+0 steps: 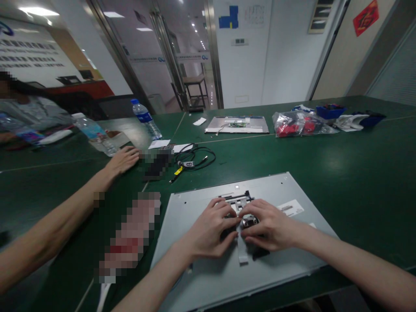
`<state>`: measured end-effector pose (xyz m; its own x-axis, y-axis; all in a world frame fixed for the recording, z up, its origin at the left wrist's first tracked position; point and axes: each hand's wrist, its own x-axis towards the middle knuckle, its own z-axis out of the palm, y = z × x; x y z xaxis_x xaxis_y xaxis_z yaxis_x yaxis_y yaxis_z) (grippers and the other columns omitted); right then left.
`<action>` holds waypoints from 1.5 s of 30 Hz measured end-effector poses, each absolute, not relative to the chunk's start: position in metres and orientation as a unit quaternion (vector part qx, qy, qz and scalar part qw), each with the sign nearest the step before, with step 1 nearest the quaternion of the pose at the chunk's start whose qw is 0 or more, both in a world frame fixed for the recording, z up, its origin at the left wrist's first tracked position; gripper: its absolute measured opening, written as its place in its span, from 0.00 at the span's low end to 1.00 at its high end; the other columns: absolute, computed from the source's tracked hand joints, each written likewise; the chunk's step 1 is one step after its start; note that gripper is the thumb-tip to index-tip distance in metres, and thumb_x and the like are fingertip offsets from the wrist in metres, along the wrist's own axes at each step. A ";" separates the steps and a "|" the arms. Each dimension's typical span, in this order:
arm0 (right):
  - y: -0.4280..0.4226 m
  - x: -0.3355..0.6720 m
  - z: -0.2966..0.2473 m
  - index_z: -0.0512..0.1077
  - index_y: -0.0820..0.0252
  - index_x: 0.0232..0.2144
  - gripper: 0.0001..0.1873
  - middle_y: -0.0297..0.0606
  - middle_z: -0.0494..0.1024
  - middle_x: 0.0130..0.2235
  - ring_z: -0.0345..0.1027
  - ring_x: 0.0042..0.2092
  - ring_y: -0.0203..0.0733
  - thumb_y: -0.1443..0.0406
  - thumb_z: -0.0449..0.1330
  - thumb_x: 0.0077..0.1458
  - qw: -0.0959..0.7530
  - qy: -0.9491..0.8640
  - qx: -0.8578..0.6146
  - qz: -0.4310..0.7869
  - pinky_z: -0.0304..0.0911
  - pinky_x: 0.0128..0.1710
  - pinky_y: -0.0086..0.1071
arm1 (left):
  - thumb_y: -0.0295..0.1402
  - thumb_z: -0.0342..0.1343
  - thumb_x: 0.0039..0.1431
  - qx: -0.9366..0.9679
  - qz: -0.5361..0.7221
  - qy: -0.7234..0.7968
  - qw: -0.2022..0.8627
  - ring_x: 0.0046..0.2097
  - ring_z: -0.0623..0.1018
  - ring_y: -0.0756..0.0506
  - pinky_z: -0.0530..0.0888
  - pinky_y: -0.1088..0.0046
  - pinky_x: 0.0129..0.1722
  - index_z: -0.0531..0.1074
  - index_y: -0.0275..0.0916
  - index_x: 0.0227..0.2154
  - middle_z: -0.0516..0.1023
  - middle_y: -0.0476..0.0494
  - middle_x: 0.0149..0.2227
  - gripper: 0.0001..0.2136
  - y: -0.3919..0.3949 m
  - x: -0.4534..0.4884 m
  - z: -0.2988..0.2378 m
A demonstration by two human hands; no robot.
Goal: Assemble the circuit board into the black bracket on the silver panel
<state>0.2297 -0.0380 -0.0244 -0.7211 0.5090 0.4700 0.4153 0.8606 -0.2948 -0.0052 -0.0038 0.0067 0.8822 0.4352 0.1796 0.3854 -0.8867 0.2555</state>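
A large grey metal panel (201, 277), like the back of a flat display, lies on the table in front of me. My left hand (216, 227) is over its middle, fingers curled and thumb drawn in around something dark and mostly hidden. Fingertips of my right hand (269, 223) close from the other side around a small shiny dark part (250, 222). The two hands nearly touch. Between them a pale flat strip (242, 253), perhaps a ribbon cable, runs toward me. Just beyond my fingers are black and white fittings (238, 199) on the panel.
Another person's hand (123, 160) rests at the left, beside a water bottle (97, 134). A coiled black cable (208, 162) lies beyond the panel. Farther back are a second panel (237, 125), a plastic bag with red items (299, 125) and a blue bin (329, 112).
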 end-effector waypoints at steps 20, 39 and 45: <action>-0.035 0.236 -0.019 0.75 0.56 0.29 0.08 0.40 0.76 0.42 0.68 0.44 0.45 0.65 0.58 0.59 0.359 -0.889 -0.281 0.038 0.64 0.45 0.43 | 0.34 0.58 0.57 0.960 0.138 0.220 0.102 0.44 0.74 0.41 0.64 0.51 0.56 0.76 0.44 0.43 0.76 0.43 0.39 0.11 -0.001 -0.006 0.001; -0.041 0.238 -0.004 0.81 0.52 0.29 0.05 0.34 0.66 0.61 0.59 0.59 0.50 0.65 0.64 0.50 0.207 -0.943 -0.202 0.163 0.58 0.58 0.48 | 0.34 0.56 0.59 0.962 0.158 0.194 0.112 0.42 0.74 0.43 0.64 0.53 0.55 0.77 0.44 0.32 0.76 0.46 0.36 0.05 0.003 -0.007 0.001; -0.041 0.238 0.001 0.82 0.50 0.33 0.07 0.34 0.60 0.66 0.53 0.64 0.52 0.64 0.63 0.56 0.179 -0.951 -0.199 0.154 0.56 0.60 0.51 | 0.35 0.56 0.59 0.959 0.152 0.199 0.133 0.42 0.74 0.42 0.63 0.52 0.55 0.78 0.44 0.33 0.76 0.45 0.36 0.06 0.003 -0.008 0.001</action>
<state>0.2379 -0.0413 0.0006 -0.8567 0.4336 0.2795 0.3232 0.8734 -0.3642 -0.0083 0.0032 0.0014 0.8745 0.4221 0.2389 0.3408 -0.8852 0.3165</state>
